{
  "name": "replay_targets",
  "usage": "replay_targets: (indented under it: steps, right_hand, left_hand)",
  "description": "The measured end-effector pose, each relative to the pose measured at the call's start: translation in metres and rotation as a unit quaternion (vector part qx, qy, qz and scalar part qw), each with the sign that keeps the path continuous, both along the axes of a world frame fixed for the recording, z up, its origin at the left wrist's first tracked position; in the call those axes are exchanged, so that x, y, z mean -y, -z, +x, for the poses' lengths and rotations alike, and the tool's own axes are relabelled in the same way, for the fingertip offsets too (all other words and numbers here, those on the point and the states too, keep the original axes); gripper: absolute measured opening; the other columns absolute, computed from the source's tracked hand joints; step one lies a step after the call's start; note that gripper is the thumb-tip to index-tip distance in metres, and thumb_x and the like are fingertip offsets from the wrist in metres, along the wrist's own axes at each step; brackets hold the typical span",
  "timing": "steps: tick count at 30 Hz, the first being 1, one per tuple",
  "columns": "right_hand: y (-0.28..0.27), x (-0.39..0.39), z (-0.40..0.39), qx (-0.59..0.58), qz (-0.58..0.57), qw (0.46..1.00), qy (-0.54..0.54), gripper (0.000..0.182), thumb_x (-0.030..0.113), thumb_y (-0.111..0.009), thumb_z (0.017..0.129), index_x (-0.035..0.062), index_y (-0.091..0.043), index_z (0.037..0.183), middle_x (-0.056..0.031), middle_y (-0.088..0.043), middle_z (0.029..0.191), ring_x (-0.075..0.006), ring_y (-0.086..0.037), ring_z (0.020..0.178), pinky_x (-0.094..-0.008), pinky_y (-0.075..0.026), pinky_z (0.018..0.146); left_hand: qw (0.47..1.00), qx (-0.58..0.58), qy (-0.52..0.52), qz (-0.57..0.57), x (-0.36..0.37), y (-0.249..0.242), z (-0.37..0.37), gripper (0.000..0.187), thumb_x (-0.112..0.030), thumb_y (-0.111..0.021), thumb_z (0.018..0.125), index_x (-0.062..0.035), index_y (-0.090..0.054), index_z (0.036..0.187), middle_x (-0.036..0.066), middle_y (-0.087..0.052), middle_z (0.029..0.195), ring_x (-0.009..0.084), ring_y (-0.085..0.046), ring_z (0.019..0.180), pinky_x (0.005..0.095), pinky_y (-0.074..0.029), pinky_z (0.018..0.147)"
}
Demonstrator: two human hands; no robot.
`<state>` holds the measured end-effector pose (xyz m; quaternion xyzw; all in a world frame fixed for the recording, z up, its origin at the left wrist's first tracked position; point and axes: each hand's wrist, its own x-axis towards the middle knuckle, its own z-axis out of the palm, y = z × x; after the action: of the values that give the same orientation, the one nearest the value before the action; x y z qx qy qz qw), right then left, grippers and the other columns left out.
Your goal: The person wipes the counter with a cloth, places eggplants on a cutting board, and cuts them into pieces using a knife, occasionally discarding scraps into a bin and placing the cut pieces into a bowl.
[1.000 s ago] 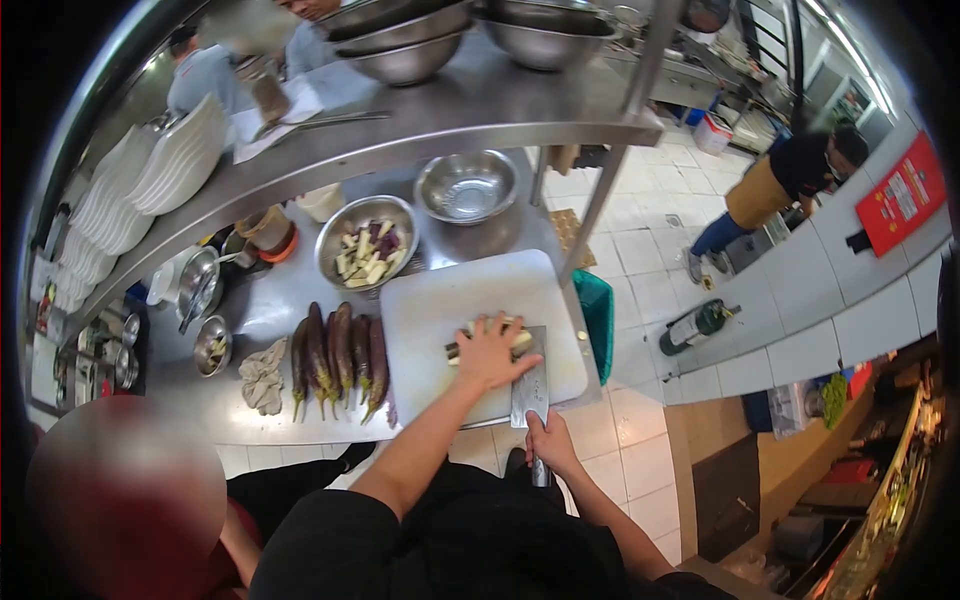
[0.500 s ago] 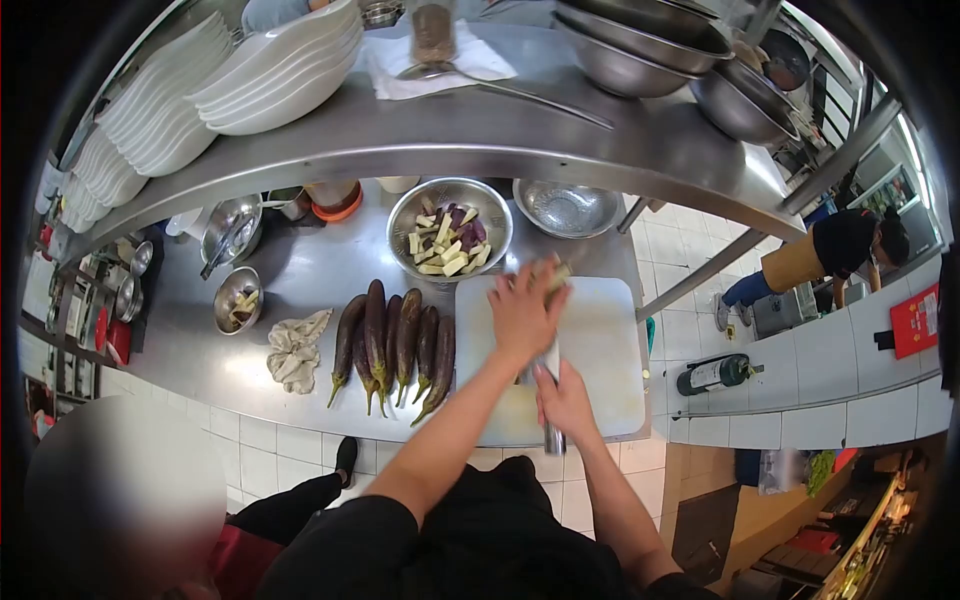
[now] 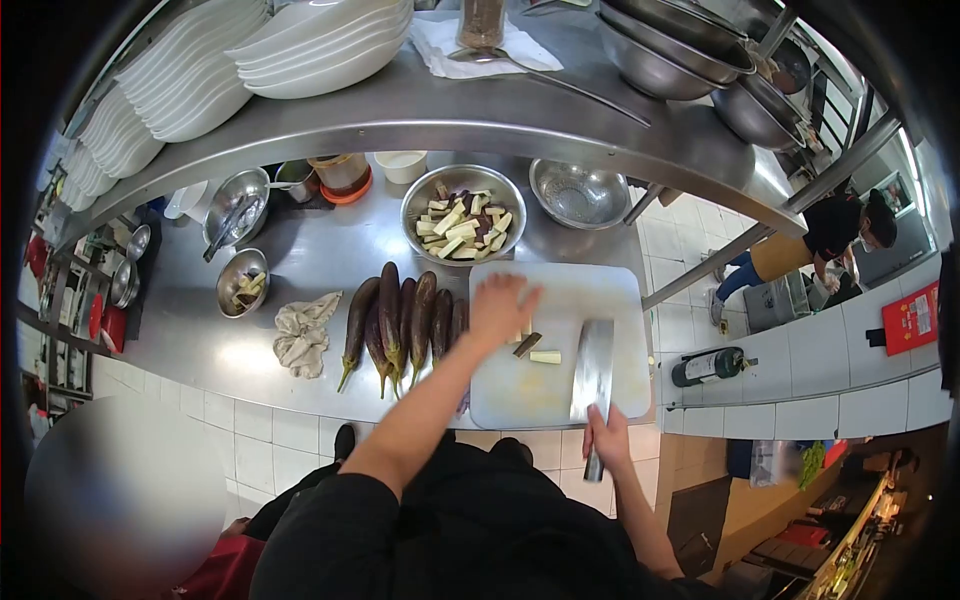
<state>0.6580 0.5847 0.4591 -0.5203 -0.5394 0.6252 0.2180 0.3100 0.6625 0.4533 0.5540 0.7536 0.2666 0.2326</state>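
Note:
My right hand (image 3: 607, 438) grips the handle of a cleaver (image 3: 593, 370), its broad blade lying over the right part of the white cutting board (image 3: 625, 300). Over the board's upper left, my left hand (image 3: 503, 312) has its fingers spread, with no held thing visible. Just right of it lie a pale cut eggplant piece (image 3: 545, 357) and a dark-skinned piece (image 3: 527, 345). Beyond the board, a steel bowl (image 3: 409, 228) holds many cut eggplant pieces. Whole purple eggplants (image 3: 390, 315) lie side by side left of the board, one partly behind my left arm.
A crumpled cloth (image 3: 305, 335) and a small bowl with scraps (image 3: 230, 300) sit farther left. A steel colander (image 3: 578, 195) stands behind the board. Overhead, a steel shelf (image 3: 430, 120) carries stacked white dishes (image 3: 320, 50). A person stands at my left; another works at far right.
The cleaver has moved right, away from my left hand, and its blade now shows fully. My left hand has shifted left, and cut pieces are visible on the board.

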Motion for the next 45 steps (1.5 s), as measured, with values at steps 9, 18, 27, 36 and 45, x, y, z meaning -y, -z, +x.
replay_targets:
  steps: [9, 18, 27, 36, 45]
  right_hand:
    - [0.021, 0.048, -0.039, -0.026, -0.092, 0.995, -0.009, 0.033, 0.035, -0.061, 0.115, 0.0033, -0.054, 0.117, -0.0060, -0.056, 0.060, -0.0182, -0.056, 0.042, -0.0338, -0.047, 0.040]
    - [-0.088, -0.043, -0.152, -0.025, 0.024, 0.992, -0.118, 0.020, 0.021, -0.057, 0.114, 0.0018, -0.057, 0.111, -0.0056, -0.058, 0.063, -0.0168, -0.056, 0.044, -0.0359, -0.047, 0.042]
    - [-0.070, -0.025, -0.090, 0.025, 0.052, 0.982, -0.177, 0.020, 0.019, -0.062, 0.111, 0.0002, -0.060, 0.118, -0.0048, -0.057, 0.062, -0.0152, -0.055, 0.044, -0.0352, -0.046, 0.043]
    - [-0.010, -0.017, -0.032, 0.104, 0.039, 0.981, -0.162, 0.021, 0.018, -0.063, 0.111, -0.0019, -0.055, 0.111, -0.0068, -0.058, 0.059, -0.0179, -0.060, 0.044, -0.0364, -0.046, 0.039]
    - [0.017, -0.037, 0.057, 0.277, 0.301, 0.913, 0.001, 0.025, 0.018, -0.058, 0.111, -0.0056, -0.053, 0.111, -0.0260, -0.070, 0.077, -0.0407, -0.072, 0.063, -0.0551, -0.057, 0.059]
  left_hand:
    - [0.990, -0.075, -0.018, 0.115, 0.057, 0.037, 0.133, 0.061, -0.052, -0.062, 0.105, -0.0042, -0.066, 0.143, 0.020, -0.051, 0.160, 0.0441, -0.042, 0.148, 0.0582, -0.035, 0.118]
    - [0.964, -0.064, -0.157, 0.203, -0.042, -0.048, -0.004, 0.061, -0.054, -0.058, 0.109, -0.0059, -0.064, 0.146, 0.020, -0.051, 0.161, 0.0467, -0.044, 0.147, 0.0650, -0.036, 0.117]
    - [0.924, -0.166, -0.344, 0.002, 0.041, -0.067, -0.159, 0.051, -0.045, -0.072, 0.102, -0.0064, -0.067, 0.135, 0.025, -0.063, 0.148, 0.0461, -0.060, 0.137, 0.0630, -0.051, 0.106]
    - [0.949, -0.160, -0.271, 0.006, 0.092, -0.056, -0.099, 0.061, -0.022, -0.074, 0.096, -0.0003, -0.051, 0.148, 0.026, -0.072, 0.126, 0.0494, -0.067, 0.120, 0.0606, -0.053, 0.105]
    - [0.943, -0.220, 0.242, 0.051, 0.048, 0.003, 0.155, 0.046, -0.027, -0.070, 0.099, -0.0232, -0.063, 0.145, 0.006, -0.066, 0.140, 0.0321, -0.058, 0.128, 0.0622, -0.041, 0.099]
